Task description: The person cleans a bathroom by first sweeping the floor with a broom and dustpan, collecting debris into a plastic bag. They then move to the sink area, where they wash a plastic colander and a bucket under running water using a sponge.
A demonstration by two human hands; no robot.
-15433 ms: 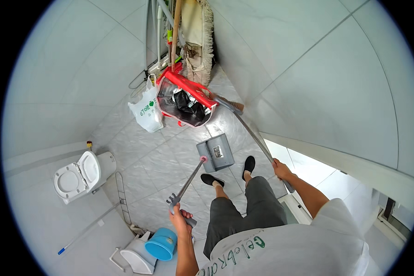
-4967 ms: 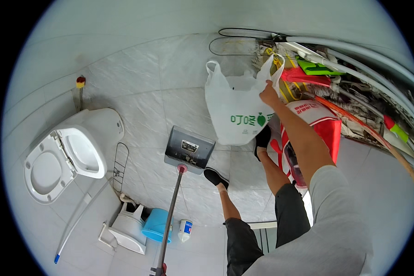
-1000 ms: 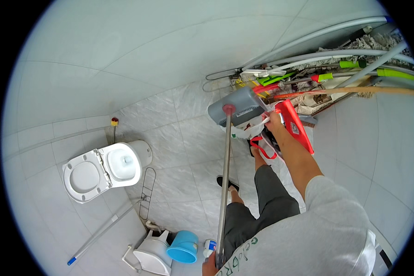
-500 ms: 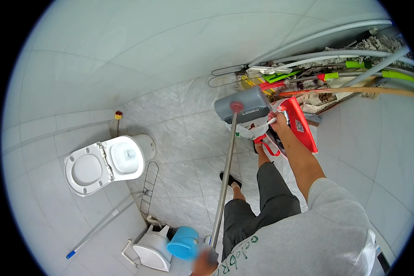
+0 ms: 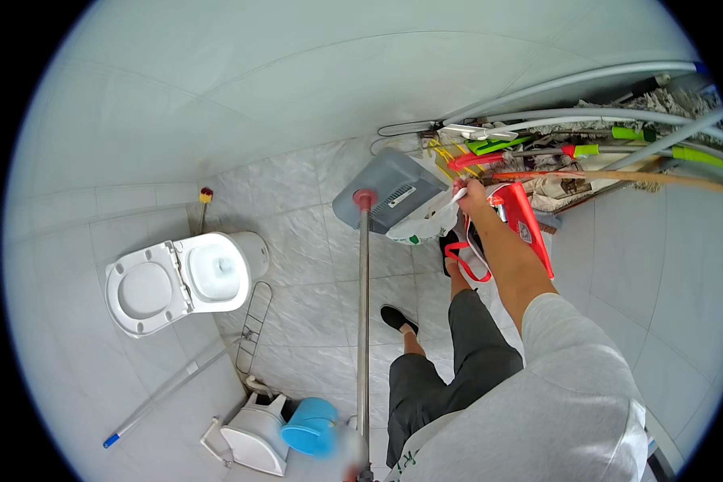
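Note:
A grey dustpan [image 5: 390,189] on a long metal pole is held out in front of me. The pole runs down to my left hand [image 5: 353,464] at the lower edge; the hand is blurred and partly cut off, but closed about the pole's end. My right hand [image 5: 472,197] pinches the gathered edge of a white plastic bag [image 5: 426,225], just right of the dustpan. The bag's body hangs beside and partly behind the pan. Below my right forearm is a red bag [image 5: 522,221] with red straps; what carries it is hidden.
Mops, brooms and poles [image 5: 618,120] are heaped along the right wall. A white toilet [image 5: 217,269] with raised lid stands left, a brush [image 5: 206,197] behind it. A wire rack [image 5: 253,325], blue bucket [image 5: 312,424] and white bin-like container [image 5: 253,438] are at lower left.
The dustpan has shifted left, and its pole now stands straighter in view. My right hand has moved slightly left and up with the plastic bag's edge, which is drawn out from the pan.

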